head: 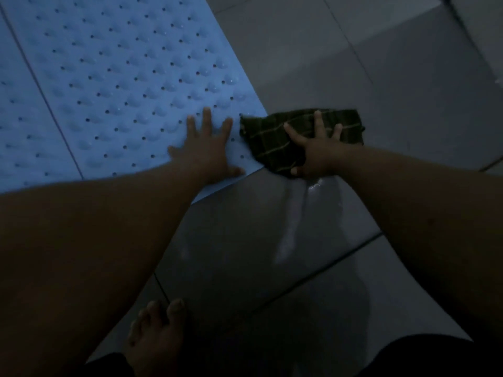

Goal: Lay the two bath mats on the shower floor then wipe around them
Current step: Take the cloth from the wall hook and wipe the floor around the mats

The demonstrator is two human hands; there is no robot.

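On a dim, grey-tiled shower floor (340,63), two pale blue bath mats lie side by side w/ edges touching: the near mat (130,77), studded w/ bumps and small holes, fills the upper left, and the second mat (19,131) shows only at the far left edge. The person's left hand (206,151) rests flat on the near mat's corner, fingers straight and spread, grasping nothing. Just beside it, the right hand (313,153) presses a dark green checked cloth (275,140) onto the tiles, fingers splayed over the top & thumb at the cloth's near edge; the cloth touches the mat's right edge. Wet streaks (291,229) glint on the tile below the cloth. A bare foot (155,330) shows at bottom centre.
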